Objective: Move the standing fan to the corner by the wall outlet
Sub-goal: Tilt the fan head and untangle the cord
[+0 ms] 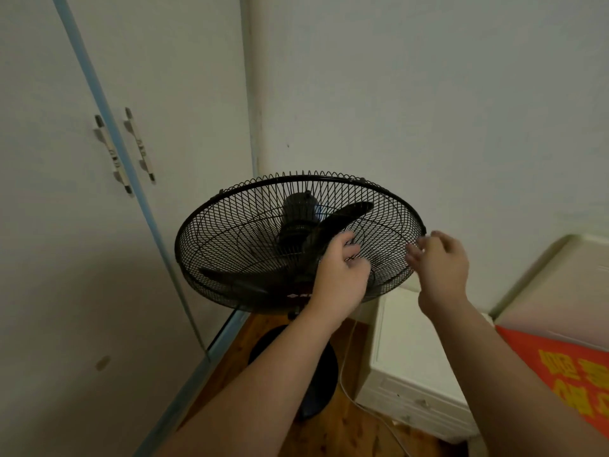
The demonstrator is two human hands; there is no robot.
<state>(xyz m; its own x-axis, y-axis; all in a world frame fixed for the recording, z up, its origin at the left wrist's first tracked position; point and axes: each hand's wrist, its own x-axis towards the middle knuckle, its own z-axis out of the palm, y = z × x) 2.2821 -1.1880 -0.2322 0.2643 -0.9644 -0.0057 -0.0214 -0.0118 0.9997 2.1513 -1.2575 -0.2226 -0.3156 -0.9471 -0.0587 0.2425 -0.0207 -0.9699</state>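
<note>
The standing fan [263, 245] stands on the wooden floor [356, 433] in the corner between the wardrobe [82, 225] and the white wall [428, 110], its head tilted. Left hand [341, 275]: fingers curled into the wire guard, grip clamped on it. Right hand [440, 263]: blurred at the guard's rim; grip state cannot be determined. A white cabinet [405, 374] stands just beside.

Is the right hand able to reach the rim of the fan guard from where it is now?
Probably yes. The right hand hovers just beside the rim of the fan guard on its right side, fingers loosely curled and holding nothing, with nothing between them. The left hand grips the mesh further in.
</note>
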